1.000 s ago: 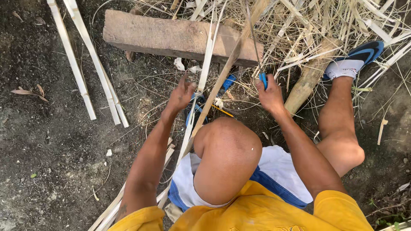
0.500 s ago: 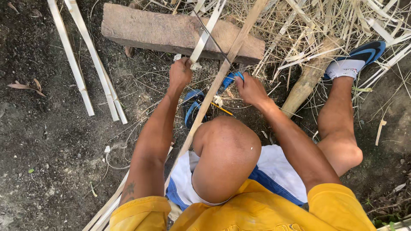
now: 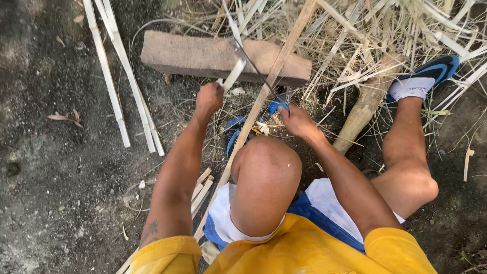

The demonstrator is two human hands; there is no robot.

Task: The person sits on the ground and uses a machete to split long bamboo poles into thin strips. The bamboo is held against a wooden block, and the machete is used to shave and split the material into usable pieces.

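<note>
Hands grip: left hand point(image 3: 209, 97) clamps a bamboo strip point(image 3: 234, 75), right hand point(image 3: 296, 122) a knife point(image 3: 256, 71).

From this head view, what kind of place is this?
Probably an outdoor yard used for splitting bamboo by hand. The person sits on bare dirt ground, with cut bamboo strips laid out, a rough block in front, and a heap of dry shavings and slivers behind it.
</note>
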